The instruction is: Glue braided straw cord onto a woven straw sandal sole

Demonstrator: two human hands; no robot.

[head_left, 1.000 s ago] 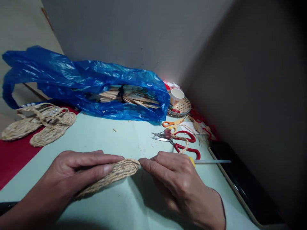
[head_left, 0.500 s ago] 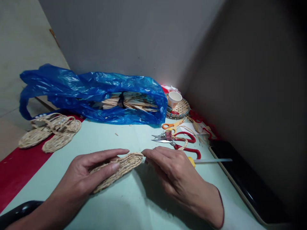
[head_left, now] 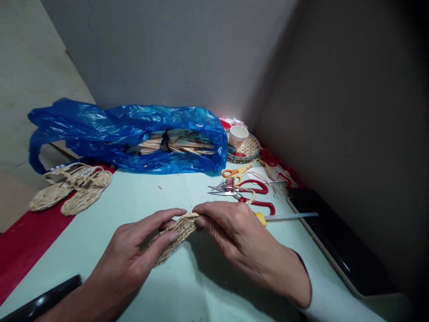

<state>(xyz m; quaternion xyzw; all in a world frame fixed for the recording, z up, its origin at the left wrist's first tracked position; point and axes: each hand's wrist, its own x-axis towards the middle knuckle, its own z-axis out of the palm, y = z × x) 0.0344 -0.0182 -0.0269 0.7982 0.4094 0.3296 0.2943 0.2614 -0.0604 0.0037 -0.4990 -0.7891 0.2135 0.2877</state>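
Observation:
A small woven straw sole (head_left: 182, 229) is held tilted just above the table in front of me. My left hand (head_left: 140, 246) grips its near left part, thumb on the facing side and fingers behind the upper edge. With fingertips and thumb, my right hand (head_left: 231, 228) pinches the far right end of the sole. That end is partly covered by my fingers. A finished-looking pair of straw sandals (head_left: 85, 190) with woven straps and pearl-like beads rests at the left.
Behind lies a blue plastic bag (head_left: 134, 120) with bundled straw (head_left: 187, 142) inside. Red-handled scissors (head_left: 256, 185), orange scissors (head_left: 231, 173), a yellow-ended translucent stick (head_left: 288, 216) and a dark tablet-like slab (head_left: 335, 241) lie to the right. A paper cup (head_left: 238, 134) stands in a woven basket (head_left: 253, 147).
My left hand has slid right along the sole, closer to my right hand. The right fingers have moved over the sole's end, with the thumb now on its facing side.

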